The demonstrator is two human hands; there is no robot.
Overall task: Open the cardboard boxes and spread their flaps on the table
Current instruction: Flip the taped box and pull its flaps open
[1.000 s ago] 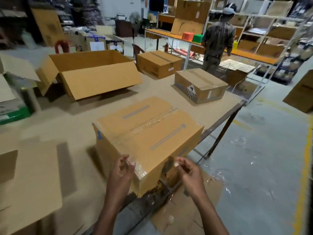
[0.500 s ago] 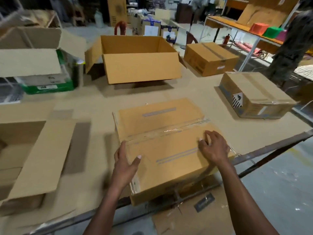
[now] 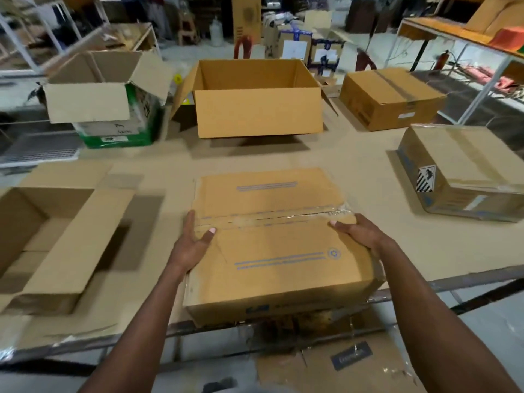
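A closed cardboard box (image 3: 272, 251) lies in front of me at the table's near edge, its near side overhanging. Clear tape, torn and wrinkled, runs along the centre seam of its top flaps. My left hand (image 3: 195, 242) lies against the box's left edge, fingers straight along the side and thumb on top near the seam. My right hand (image 3: 357, 234) grips the right edge, thumb on top, fingers wrapped down the side and hidden. Both flaps are shut.
On the table (image 3: 382, 245) an open box (image 3: 71, 242) lies at the left and a large open box (image 3: 259, 114) stands behind. Two closed boxes (image 3: 391, 100) (image 3: 465, 171) sit at the right. A green-sided open box (image 3: 93, 100) is back left. Cardboard scraps (image 3: 326, 364) lie on the floor.
The box has turned from corner-on to square with me. My hands moved from its near corner to its left and right edges, level with the tape seam.
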